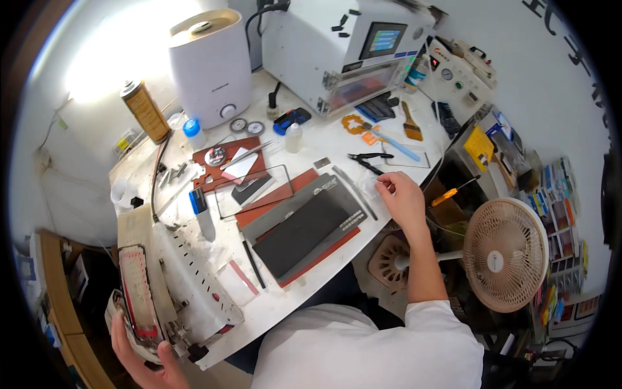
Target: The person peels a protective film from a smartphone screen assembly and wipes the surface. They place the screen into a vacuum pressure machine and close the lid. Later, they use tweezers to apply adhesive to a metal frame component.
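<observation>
My left hand (pixel 146 358) is at the near end of a white machine's raised, red-edged lid (pixel 139 292), fingers and thumb spread around its rounded end. At the table's right front edge, my right hand (pixel 400 200) has its fingertips pinched together beside a crumpled, whitish translucent sheet (pixel 368 188). Whether the pinch takes in that sheet is unclear. Left of this hand, a dark flat panel (pixel 304 236) lies tilted across a grey plate on a reddish-brown mat (pixel 301 271). A thin grey strip (pixel 355 193) lies between panel and hand. Black pliers (pixel 369 159) rest just beyond.
A thin black frame (pixel 256 191) overlaps the mat's left corner. Behind stand a white humidifier-like appliance (pixel 210 71), a spray can (pixel 146 111) and a white chamber with a screen (pixel 304 58). A brush (pixel 411 123) lies at right; a fan (pixel 505 254) stands beside the table.
</observation>
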A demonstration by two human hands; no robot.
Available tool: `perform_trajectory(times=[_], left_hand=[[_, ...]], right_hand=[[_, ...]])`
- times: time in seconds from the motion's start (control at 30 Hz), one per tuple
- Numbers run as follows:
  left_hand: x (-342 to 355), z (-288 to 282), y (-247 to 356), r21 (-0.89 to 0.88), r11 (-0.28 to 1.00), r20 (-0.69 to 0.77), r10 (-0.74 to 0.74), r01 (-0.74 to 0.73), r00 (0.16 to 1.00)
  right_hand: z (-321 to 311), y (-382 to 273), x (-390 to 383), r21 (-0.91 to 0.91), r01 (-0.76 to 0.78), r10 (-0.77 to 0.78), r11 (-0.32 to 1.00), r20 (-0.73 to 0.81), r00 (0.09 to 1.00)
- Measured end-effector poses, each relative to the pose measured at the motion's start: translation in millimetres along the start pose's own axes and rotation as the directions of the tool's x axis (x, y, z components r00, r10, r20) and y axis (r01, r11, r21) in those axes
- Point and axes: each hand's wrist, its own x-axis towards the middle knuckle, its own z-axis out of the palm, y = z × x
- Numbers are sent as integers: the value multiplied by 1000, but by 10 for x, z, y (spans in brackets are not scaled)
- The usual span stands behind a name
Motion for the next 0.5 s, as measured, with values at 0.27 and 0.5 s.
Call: perform_trajectory(times=[0.27, 0.5], left_hand=[[-43, 55, -176, 43, 999, 19, -7, 6, 1000], [-128, -18, -245, -40, 999, -106, 1, -6, 994]], right_hand=[[208, -937, -289, 329, 303, -379, 894, 197, 904], [650, -1739, -641, 244, 867, -882, 434, 309, 355]])
